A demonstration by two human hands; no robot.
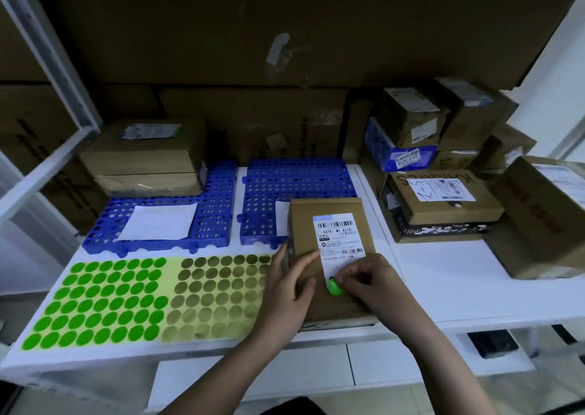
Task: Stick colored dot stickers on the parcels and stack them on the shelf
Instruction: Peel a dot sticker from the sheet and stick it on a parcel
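**Presently: green dot going onto a parcel at the shelf's front edge**

Presently the parcel [329,256], a flat brown cardboard box, lies on the white shelf [443,288] near its front edge, its far end resting on a blue perforated mat [285,187]; a white shipping label [340,240] with barcodes covers much of its top. A bright green dot sticker [334,287] sits at the lower end of that label, partly curled; the right hand [370,285] pinches it with bent fingertips, wrist reaching in from the lower right. The left hand [289,291] lies on the parcel's left side, forefinger straight and pointing onto the label, thumb pressed on the cardboard. A sheet of green and dull gold dots [152,297] lies flat just left of the parcel; two stacked boxes [142,158] stand at the back left; more boxes [443,177] are piled at the right.
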